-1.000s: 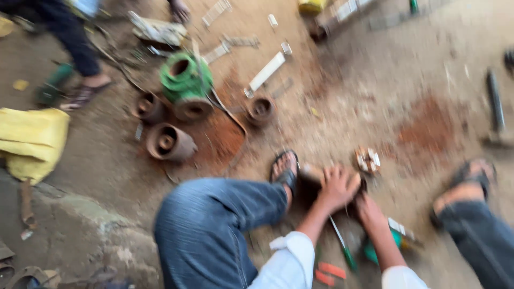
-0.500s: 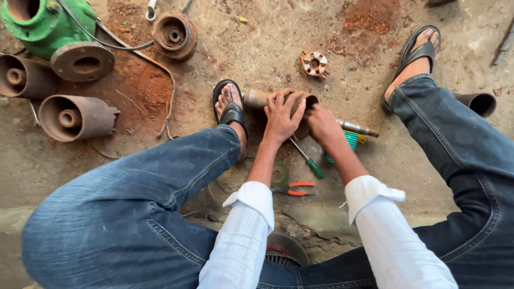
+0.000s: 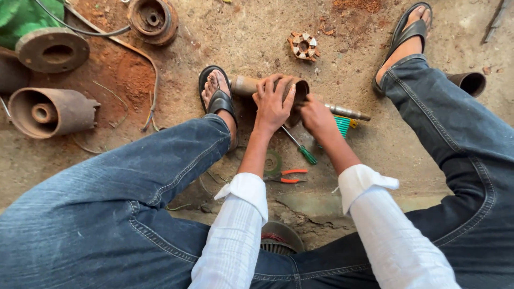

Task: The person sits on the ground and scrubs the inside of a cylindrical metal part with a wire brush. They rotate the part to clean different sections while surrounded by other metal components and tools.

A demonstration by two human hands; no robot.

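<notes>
A: From the head view, what are the hands on?

B: Both are on a rusty brown cylindrical part (image 3: 292,91) lying on its side on the dirt floor (image 3: 257,37), between the person's feet. The left hand (image 3: 273,104) is spread over the top of it, fingers curled down around the body, so it is grasping the part. The right hand (image 3: 317,118) presses against the part's right end, fingers tucked in behind; it looks closed on the part too, though I can't see the fingertips well enough to be sure.

A: Anything sticking out of the part?

B: A tan stub (image 3: 244,84) shows at the left, just beside the left foot in a black sandal (image 3: 217,99). A metal shaft (image 3: 347,112) runs out to the right, past the right hand.

A: And near the hands?

B: A green-handled screwdriver (image 3: 302,150) lies under the wrists, orange-handled pliers (image 3: 286,176) nearer the person, and a green ribbed object (image 3: 342,127) sits just below the shaft. A small toothed ring with white inserts (image 3: 303,46) lies well beyond the part.

A: Further off?

B: To the left, a rusty pipe-like housing (image 3: 51,112) on its side, a round flange (image 3: 52,51) against a green casing (image 3: 21,18), and a round rusty disc (image 3: 154,18) at the top, with a thin cable (image 3: 152,80) trailing across red-stained dirt. At the right, the other sandalled foot (image 3: 404,37) and a dark pipe end (image 3: 470,83) beside the knee.
</notes>
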